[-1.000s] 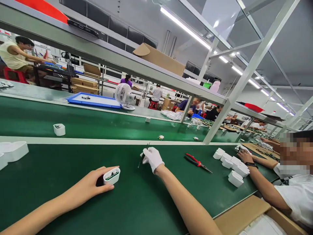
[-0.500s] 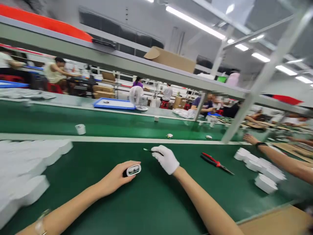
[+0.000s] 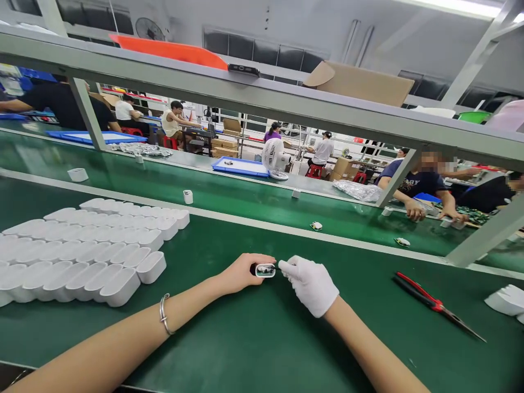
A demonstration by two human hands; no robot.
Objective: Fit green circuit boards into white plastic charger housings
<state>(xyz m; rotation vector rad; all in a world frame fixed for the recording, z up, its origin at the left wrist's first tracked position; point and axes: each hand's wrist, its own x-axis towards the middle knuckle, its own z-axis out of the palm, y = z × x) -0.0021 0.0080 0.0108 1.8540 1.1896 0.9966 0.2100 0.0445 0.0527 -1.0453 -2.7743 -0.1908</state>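
Observation:
My bare left hand (image 3: pixel 244 271) is wrapped round a small white oval housing (image 3: pixel 265 270), whose open end shows dark and green parts inside. My right hand (image 3: pixel 310 283), in a white glove, pinches a thin dark tool (image 3: pixel 275 268); its tip is at the right side of the housing's opening, and the glove hides most of it. Both hands are over the green work surface (image 3: pixel 241 338). Long-nose pliers with red and black handles (image 3: pixel 437 305) lie to the right of the gloved hand.
Rows of white oval housings (image 3: pixel 77 245) stand at the left, more (image 3: pixel 507 300) at the right edge. Beyond a pale strip (image 3: pixel 245 222), the green belt (image 3: pixel 245 202) carries small white pieces. A shelf (image 3: pixel 262 90) crosses above. A person's hands (image 3: pixel 415 209) work at the back right.
The view has swung left and steadied. My gloved right hand has brought the dark tool up to the housing in my left hand; before, they were apart.

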